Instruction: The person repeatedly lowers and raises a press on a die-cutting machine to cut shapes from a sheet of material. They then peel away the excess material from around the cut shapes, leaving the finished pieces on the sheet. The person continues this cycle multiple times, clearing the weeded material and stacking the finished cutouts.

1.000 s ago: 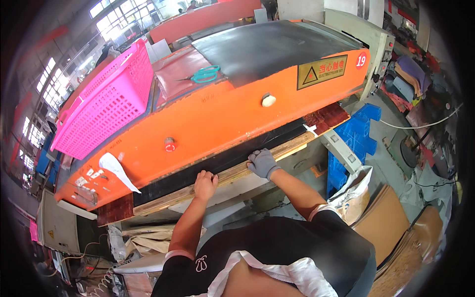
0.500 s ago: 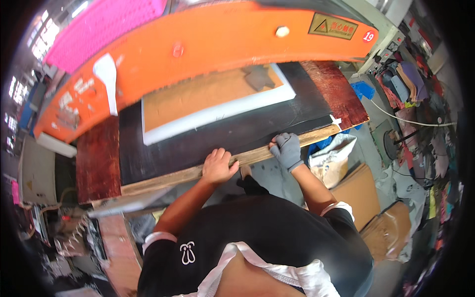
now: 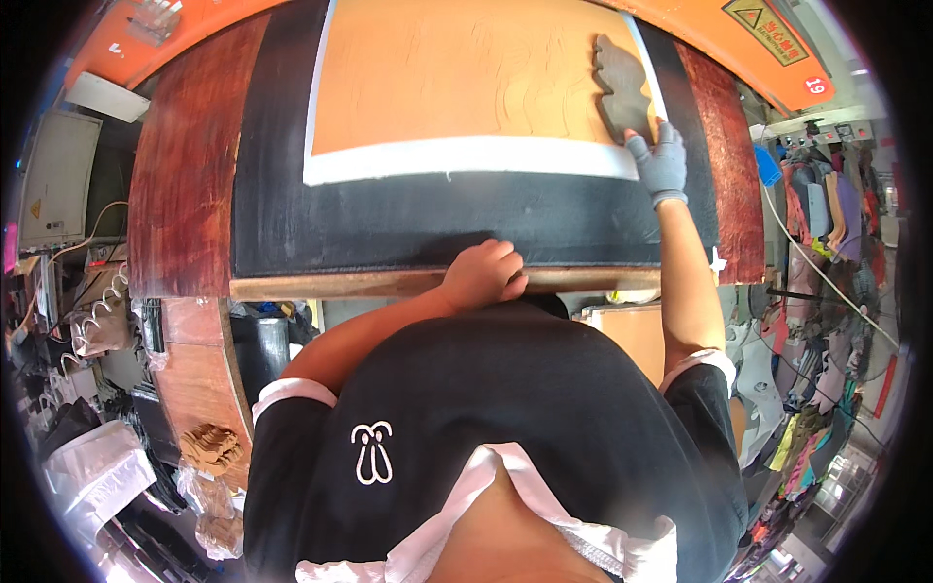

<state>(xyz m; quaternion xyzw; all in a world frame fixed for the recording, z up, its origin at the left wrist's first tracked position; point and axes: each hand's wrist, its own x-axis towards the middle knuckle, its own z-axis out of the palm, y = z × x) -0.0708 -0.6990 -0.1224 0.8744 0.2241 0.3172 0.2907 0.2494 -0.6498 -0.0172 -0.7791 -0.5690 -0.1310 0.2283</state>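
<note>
My right hand point(image 3: 659, 165), in a grey fingerless glove, reaches the near right corner of a white board point(image 3: 466, 157). Its thumb is at the lower end of a grey flat piece with a wavy edge point(image 3: 622, 89), and the fingers are spread beside it. That piece lies on an orange-tan sheet point(image 3: 437, 73) with curved cut marks, on top of the board. My bare left hand point(image 3: 486, 275) rests on the wooden front edge point(image 3: 340, 285) of the black work surface point(image 3: 389, 228). Its fingers are curled in, with nothing visible in them.
An orange machine beam point(image 3: 671, 12) arches across the far side. Red-brown wooden panels point(image 3: 185, 165) flank the black surface. A grey metal box point(image 3: 60, 180) stands at the left. Hanging coloured pieces point(image 3: 826, 209) crowd the right, and brown cut pieces point(image 3: 209, 449) lie low left.
My right hand has left the wooden edge and reached forward to the grey piece. My left hand has curled up at the edge. The orange beam now stands clear of the orange-tan sheet.
</note>
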